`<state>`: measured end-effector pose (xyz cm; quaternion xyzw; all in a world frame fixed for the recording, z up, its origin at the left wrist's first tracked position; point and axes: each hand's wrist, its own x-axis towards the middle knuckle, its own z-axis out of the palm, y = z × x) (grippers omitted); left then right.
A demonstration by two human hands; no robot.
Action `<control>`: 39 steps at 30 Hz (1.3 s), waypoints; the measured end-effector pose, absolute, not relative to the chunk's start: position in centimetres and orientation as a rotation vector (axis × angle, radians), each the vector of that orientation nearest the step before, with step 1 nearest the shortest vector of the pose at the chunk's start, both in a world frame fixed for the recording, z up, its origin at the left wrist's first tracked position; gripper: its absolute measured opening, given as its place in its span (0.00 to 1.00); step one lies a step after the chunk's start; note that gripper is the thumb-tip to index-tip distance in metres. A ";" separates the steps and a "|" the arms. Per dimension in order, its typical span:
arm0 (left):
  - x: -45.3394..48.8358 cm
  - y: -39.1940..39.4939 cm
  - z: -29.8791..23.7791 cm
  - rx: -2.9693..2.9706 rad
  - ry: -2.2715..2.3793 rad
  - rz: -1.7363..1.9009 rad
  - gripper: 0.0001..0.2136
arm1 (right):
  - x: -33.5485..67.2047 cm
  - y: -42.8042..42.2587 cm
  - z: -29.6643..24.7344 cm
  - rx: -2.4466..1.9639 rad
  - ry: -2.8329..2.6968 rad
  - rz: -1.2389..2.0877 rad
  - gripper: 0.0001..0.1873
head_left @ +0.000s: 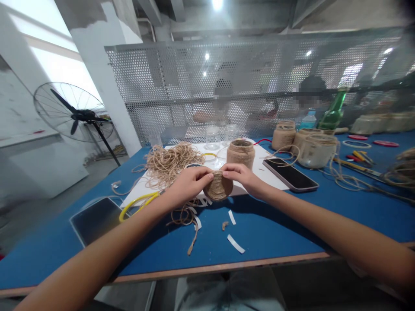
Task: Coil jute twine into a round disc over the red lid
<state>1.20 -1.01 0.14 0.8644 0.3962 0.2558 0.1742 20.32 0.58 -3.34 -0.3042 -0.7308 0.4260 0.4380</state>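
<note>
Both hands hold a small jar wrapped in jute twine (218, 189) above the front part of the blue table. My left hand (191, 183) pinches its top edge from the left, thumb and fingers together. From the right, my right hand (241, 176) grips the same edge, fingertips close to the left thumb. Just behind stands a larger twine-wrapped jar (241, 153) on a white sheet (275, 185). A loose heap of jute twine (173, 162) lies left of the hands. Yellow-handled scissors (138, 205) rest beside my left forearm, partly hidden by it.
Clear glass jars (212, 137) stand at the back of the sheet. On the right are a phone (292, 174), more wrapped jars (283, 136) and a green bottle (333, 110). A dark tablet-like panel (99, 220) lies left. Paper strips (235, 244) lie near the table's front edge (259, 262).
</note>
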 end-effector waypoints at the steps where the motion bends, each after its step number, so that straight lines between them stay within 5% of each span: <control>1: 1.2 -1.0 0.1 2.446 1.115 0.695 0.13 | 20.3 0.4 -3.2 -0.765 -1.841 1.049 0.11; 16: 1.1 -0.9 0.0 2.080 1.064 0.670 0.14 | 19.7 0.3 -3.9 -0.719 -1.582 1.323 0.12; 39: 1.2 -0.9 -0.2 2.128 1.145 0.753 0.13 | 19.9 0.6 -3.8 -0.746 -1.496 1.295 0.08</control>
